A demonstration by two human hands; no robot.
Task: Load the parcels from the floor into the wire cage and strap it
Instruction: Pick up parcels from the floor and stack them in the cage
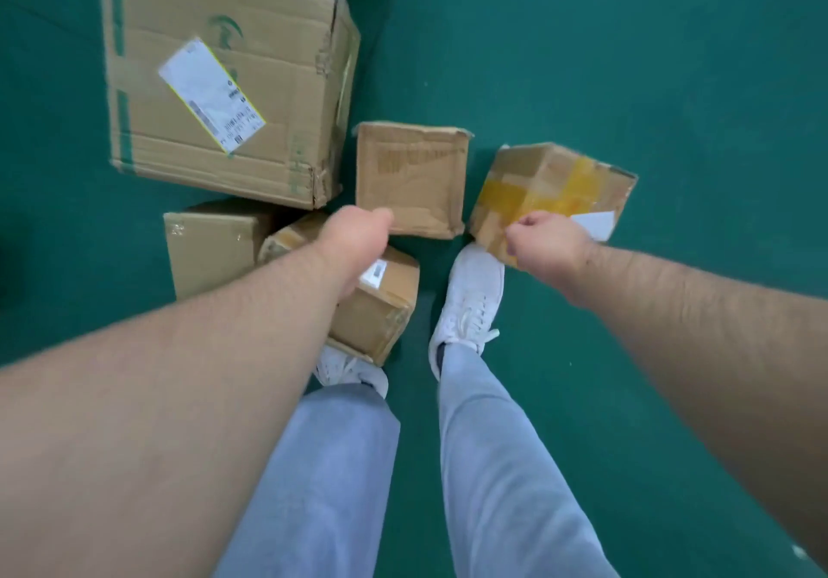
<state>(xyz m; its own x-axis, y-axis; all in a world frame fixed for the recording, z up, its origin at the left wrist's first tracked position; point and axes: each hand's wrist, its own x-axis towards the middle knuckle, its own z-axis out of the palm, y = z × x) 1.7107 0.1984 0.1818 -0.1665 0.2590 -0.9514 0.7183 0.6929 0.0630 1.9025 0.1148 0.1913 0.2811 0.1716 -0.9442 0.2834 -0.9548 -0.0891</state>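
Several cardboard parcels lie on the green floor. My left hand (354, 232) reaches down over the near edge of a small plain parcel (412, 174); its fingers are hidden behind the back of the hand. Under my left forearm lies a parcel with a white label (381, 304). My right hand (546, 241) has curled fingers on the near top edge of a tilted parcel with yellow tape (555, 183), whose near corner overlaps my right shoe (470, 300). No wire cage or strap is in view.
A large box with a white shipping label (215, 85) stands at the upper left, and a medium box (210, 246) is in front of it. My left shoe (349, 369) is beside the labelled parcel. Bare green floor (672, 62) stretches to the right.
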